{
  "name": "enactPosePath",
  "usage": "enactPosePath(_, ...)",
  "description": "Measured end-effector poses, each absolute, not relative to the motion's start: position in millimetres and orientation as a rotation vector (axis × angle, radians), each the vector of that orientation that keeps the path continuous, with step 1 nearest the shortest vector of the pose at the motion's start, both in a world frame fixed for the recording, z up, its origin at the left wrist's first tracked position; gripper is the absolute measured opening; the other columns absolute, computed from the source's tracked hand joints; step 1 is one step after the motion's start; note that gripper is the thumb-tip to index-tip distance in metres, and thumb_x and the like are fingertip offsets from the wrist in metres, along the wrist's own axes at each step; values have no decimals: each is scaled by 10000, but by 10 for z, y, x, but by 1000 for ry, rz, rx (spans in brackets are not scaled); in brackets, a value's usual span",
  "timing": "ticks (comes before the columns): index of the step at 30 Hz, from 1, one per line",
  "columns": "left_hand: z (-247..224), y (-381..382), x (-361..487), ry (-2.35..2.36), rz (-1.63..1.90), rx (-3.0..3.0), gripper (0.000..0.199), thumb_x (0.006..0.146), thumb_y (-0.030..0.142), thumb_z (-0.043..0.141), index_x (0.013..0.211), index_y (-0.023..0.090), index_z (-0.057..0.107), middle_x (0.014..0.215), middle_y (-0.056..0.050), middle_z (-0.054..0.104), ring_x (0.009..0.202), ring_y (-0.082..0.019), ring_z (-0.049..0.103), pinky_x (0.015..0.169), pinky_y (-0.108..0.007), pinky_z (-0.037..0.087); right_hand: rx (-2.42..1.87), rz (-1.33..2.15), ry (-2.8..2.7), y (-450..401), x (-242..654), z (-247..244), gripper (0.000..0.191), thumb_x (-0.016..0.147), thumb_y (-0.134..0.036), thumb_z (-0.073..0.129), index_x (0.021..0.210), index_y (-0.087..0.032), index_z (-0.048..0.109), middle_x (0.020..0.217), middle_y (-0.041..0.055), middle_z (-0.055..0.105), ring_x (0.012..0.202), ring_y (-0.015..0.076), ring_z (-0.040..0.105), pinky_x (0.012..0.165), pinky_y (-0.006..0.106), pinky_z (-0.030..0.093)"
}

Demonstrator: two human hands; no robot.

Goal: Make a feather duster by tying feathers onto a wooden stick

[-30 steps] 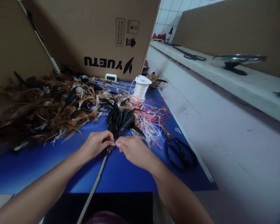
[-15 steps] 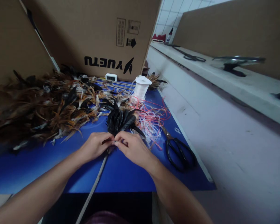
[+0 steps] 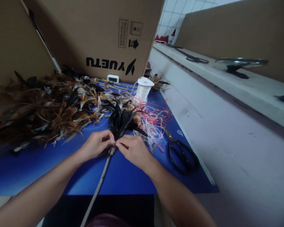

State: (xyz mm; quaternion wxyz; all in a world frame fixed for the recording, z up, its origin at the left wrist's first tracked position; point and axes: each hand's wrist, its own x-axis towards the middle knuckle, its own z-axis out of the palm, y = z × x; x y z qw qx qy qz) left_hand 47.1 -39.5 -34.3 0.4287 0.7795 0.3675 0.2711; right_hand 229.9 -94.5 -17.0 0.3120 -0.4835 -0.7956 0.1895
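Black feathers (image 3: 120,121) fan out around the far end of a thin pale stick (image 3: 97,190), which slants down past the table's front edge. At the base of the feathers, my left hand (image 3: 99,144) is closed in a pinch. My right hand (image 3: 132,148) pinches too, its fingertips close beside those of the left. What lies between the fingertips is too small to make out. Light quill ends (image 3: 112,150) show just below the hands, against the stick. Right of the feathers lies a tangle of pink and white plastic string (image 3: 153,123).
Black-handled scissors (image 3: 182,154) lie at the right on the blue table (image 3: 85,179). A white spool (image 3: 144,89) stands behind the string. Brown feathers (image 3: 44,107) are heaped at the left. A cardboard box (image 3: 90,31) and a small white digital device (image 3: 113,78) are at the back.
My fingertips have shifted slightly, with a small gap now between the two hands. The feather bundle has turned or spread a little, and the stick's near end has moved slightly right.
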Motion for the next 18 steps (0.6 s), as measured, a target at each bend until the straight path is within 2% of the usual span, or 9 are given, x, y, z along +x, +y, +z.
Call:
enactPosePath(4, -348, -369, 479, 936, 668, 1736, 150, 761, 258, 642, 709, 134, 576, 587, 3, 629, 514, -94, 558, 482, -188, 431, -1237, 391, -2137, -944, 2281, -224, 230, 867, -167, 494, 707, -168, 659, 709, 30, 640, 678, 129, 566, 679, 245, 405)
enactPosePath(9, -333, -359, 459, 886, 682, 1709, 193, 723, 278, 692, 690, 125, 579, 619, -14, 646, 548, -100, 581, 514, -197, 455, -1169, 441, -2098, -937, 2260, -239, 171, 857, -184, 516, 741, -188, 641, 738, 20, 640, 719, 141, 548, 744, 270, 415)
enactPosePath(12, -311, -383, 449, 872, 678, 1818, 153, 746, 261, 664, 707, 133, 589, 645, -18, 654, 580, -112, 596, 541, -210, 465, -1193, 547, -1947, -922, 2255, -231, 82, 826, -157, 540, 819, -191, 615, 830, 20, 631, 808, 142, 554, 779, 266, 428)
enactPosePath(15, -288, -415, 439, 892, 676, 2063, 61, 776, 194, 612, 736, 151, 629, 723, -26, 667, 678, -130, 611, 643, -240, 478, -1242, 619, -1869, -894, 2250, -263, 160, 808, -100, 507, 896, -196, 600, 883, 21, 623, 846, 139, 565, 783, 265, 437)
enactPosePath(18, -289, -424, 426, 830, 734, 2351, 67, 797, 157, 587, 762, 175, 641, 757, -22, 662, 712, -128, 605, 683, -241, 467, -1255, 679, -1856, -863, 2240, -330, 200, 801, -72, 478, 902, -199, 596, 866, 12, 630, 825, 133, 579, 775, 262, 444)
